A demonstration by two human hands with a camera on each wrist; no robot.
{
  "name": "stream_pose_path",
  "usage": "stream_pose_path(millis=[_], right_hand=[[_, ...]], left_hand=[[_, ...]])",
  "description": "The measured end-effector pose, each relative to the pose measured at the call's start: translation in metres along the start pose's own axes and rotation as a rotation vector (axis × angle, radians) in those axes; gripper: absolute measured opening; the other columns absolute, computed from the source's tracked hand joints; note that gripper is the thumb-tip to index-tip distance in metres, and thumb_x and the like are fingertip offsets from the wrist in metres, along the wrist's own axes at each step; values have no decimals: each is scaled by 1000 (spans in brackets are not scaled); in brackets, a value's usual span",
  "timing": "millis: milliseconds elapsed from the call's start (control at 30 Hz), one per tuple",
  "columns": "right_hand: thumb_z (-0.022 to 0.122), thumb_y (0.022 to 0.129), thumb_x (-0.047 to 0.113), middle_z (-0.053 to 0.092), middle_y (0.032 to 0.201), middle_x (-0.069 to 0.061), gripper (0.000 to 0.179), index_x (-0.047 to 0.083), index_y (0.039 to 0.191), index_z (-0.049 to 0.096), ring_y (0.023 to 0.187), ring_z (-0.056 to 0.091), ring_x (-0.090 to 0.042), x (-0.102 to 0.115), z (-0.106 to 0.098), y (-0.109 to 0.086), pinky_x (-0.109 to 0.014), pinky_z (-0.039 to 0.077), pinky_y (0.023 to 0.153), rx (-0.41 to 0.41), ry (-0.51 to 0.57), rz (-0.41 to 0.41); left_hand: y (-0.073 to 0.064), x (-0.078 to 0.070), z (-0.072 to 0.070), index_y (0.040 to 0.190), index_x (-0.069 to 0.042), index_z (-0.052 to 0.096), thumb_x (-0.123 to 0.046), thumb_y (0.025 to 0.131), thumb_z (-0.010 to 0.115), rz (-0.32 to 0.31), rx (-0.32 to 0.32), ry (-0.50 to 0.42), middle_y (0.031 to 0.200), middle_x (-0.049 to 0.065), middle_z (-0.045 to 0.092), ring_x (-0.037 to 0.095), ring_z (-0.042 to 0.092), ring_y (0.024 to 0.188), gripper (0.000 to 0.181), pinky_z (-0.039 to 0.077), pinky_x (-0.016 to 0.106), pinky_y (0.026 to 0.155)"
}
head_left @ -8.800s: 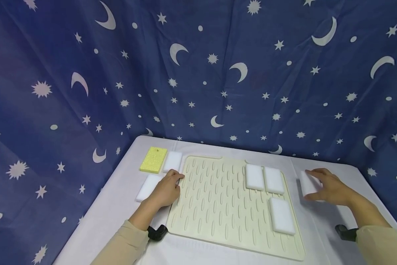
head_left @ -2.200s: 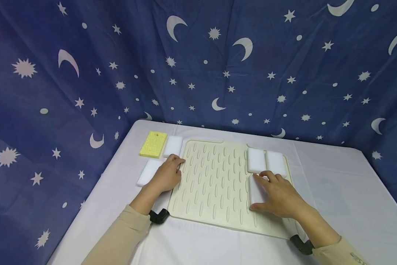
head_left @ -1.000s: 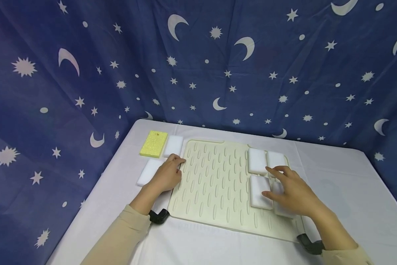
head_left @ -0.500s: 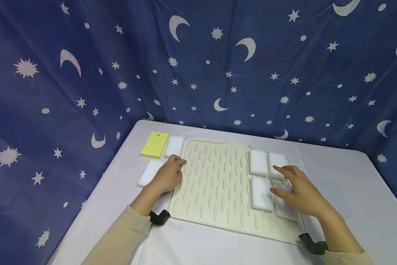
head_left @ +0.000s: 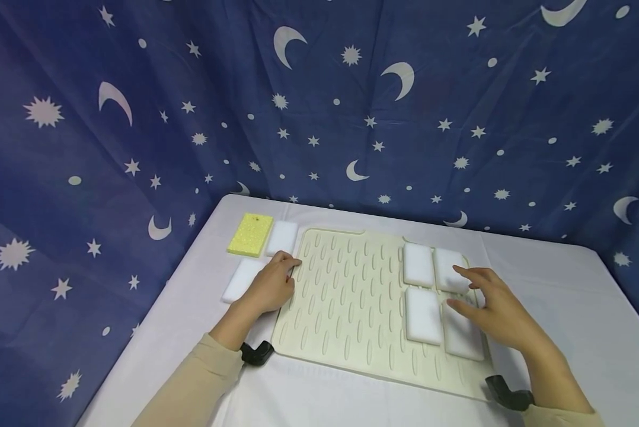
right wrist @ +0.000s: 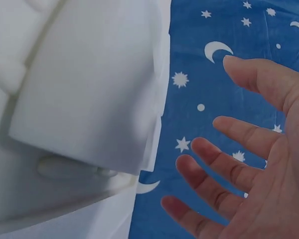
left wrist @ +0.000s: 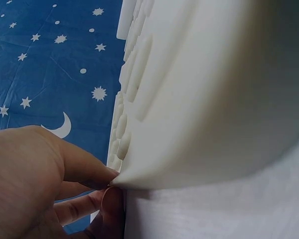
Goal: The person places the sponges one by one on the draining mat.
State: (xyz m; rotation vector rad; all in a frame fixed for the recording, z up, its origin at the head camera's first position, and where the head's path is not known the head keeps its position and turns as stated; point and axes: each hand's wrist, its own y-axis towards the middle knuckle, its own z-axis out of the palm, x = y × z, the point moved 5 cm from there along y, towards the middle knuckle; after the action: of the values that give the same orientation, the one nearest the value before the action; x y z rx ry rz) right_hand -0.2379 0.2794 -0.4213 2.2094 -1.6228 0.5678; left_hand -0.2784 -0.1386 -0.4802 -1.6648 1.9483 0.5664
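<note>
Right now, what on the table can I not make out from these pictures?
Left wrist view: the cream ridged mat is partly blurred by closeness and cut off by the top edge.
Head view: the left hand hides part of the white rectangular foam block behind it.
Head view: the right hand hides the far-right corner of the near-right white foam block.
Head view: the dark mark on the yellow rectangular sponge is too small to identify.

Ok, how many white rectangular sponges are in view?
6. Four white rectangular sponges lie on the right side of the cream ribbed mat; left of it, one sponge lies beside the yellow rectangular sponge, another sponge nearer, partly hidden by the left hand.
</note>
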Motion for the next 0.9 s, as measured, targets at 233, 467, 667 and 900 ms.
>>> stream_pose_path(millis=[233, 467, 667, 900], right_hand=[[70, 99, 38, 45, 149, -19, 70, 8, 157, 43, 123, 52, -40, -10, -3, -2, -62, 47, 89, -6, 45, 11], [70, 99, 36, 45, 150, -19, 69, 11, 157, 43, 123, 52, -39, -18, -6, -4, -56, 44, 92, -26, 70, 31], [70, 99, 34, 48, 148, -17, 67, 12, 157, 44, 121, 54, -35, -24, -8, -7, -39, 41, 90, -51, 64, 29], [69, 100, 32, 51, 143, -20, 66, 8, 157, 43, 121, 55, -40, -28, -8, -7, -49, 43, 91, -52, 80, 37]], left_hand=[[0, -1, 0, 142, -1, 60, 0, 97, 54, 5, -6, 5, 137, 11, 56, 20, 59, 99, 45, 51, 35, 88], [0, -2, 0, 142, -2, 61, 0, 98, 53, 2, -5, 15, 138, 11, 55, 22, 59, 102, 45, 51, 36, 91], [0, -2, 0, 142, -2, 61, -1, 98, 53, -1, -5, 15, 139, 11, 55, 22, 59, 103, 45, 52, 38, 92], [-1, -2, -1, 142, -3, 61, -2, 98, 54, -4, -4, 17, 139, 11, 55, 22, 59, 102, 45, 51, 38, 91]])
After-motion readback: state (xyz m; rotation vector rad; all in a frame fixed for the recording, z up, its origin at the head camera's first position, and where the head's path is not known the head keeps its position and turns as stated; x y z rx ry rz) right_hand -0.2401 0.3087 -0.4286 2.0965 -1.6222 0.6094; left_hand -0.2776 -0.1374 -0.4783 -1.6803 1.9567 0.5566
